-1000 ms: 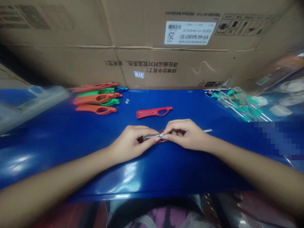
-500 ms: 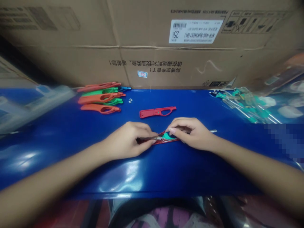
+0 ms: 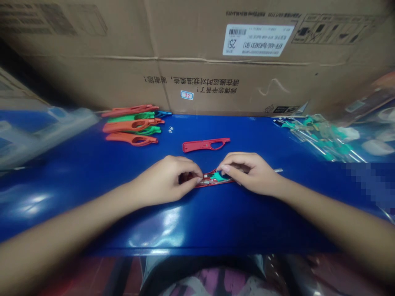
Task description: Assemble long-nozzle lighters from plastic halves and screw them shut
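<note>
Open red shell [image 3: 215, 183], teal piece [image 3: 219, 176] inside, apparently wired

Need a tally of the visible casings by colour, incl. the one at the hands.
Orange casings: 3
Green casings: 2
Blue casing: 1
Red: 2, the far red casing and the near red casing
Total: 8 visible; overlaps in the left pile may hide more.

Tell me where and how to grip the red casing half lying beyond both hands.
Probably pinch the red casing half across its solid left part's long edges, the left hand coming from the near side and above: it lies flat, and that part looks sturdier than its looped right end.
</note>
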{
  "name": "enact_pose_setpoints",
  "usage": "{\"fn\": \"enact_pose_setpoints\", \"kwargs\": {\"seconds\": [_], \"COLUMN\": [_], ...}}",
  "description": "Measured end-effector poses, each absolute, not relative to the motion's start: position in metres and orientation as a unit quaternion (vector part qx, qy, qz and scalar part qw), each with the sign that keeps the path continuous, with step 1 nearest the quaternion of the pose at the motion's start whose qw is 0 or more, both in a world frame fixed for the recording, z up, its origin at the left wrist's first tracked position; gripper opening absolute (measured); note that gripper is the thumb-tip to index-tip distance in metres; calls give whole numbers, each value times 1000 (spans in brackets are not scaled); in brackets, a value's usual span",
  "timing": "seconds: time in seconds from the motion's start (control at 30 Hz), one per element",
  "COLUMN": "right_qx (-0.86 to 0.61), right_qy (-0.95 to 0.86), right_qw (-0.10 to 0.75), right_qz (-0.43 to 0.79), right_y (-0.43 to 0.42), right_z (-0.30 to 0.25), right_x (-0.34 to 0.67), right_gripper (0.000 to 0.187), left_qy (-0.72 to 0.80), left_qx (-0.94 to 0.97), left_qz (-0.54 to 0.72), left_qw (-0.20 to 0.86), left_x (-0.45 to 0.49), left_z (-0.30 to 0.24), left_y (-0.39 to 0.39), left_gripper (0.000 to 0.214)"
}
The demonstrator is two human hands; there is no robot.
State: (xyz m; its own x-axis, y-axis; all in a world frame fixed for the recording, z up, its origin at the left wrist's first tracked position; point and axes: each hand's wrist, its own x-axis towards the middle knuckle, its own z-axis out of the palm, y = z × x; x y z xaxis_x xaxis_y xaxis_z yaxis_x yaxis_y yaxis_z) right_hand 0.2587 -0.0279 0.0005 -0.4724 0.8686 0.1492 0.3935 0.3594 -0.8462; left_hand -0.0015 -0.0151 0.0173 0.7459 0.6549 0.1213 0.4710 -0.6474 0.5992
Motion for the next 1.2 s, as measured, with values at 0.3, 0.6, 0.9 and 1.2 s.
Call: {"fn": "enact_pose_setpoints", "kwargs": {"seconds": [0.3,0.6,0.9,1.2], "right_qx": [-409,-406,-403,-404], "right_qy": [-773,-773,-780,-779], "right_qw": [302,298,294,292], "right_qz": [379,387,378,381], "right_y": [-28,-28,-28,-27], "right_z": [-1,0,-1,-1], "right_x": [259,258,259,259], "right_gripper": [28,26,25,26], "left_qy": [366,352,344,369], "left_qx": [855,877,883,867], "left_qz": [139,118,128,152], "left_qw": [339,305,292,300], "left_x": [-1,1,3,4], "left_z": [14,21,21,19], "left_y": [-12,-23,-26,-26], "left_gripper": [10,16,14,15]}}
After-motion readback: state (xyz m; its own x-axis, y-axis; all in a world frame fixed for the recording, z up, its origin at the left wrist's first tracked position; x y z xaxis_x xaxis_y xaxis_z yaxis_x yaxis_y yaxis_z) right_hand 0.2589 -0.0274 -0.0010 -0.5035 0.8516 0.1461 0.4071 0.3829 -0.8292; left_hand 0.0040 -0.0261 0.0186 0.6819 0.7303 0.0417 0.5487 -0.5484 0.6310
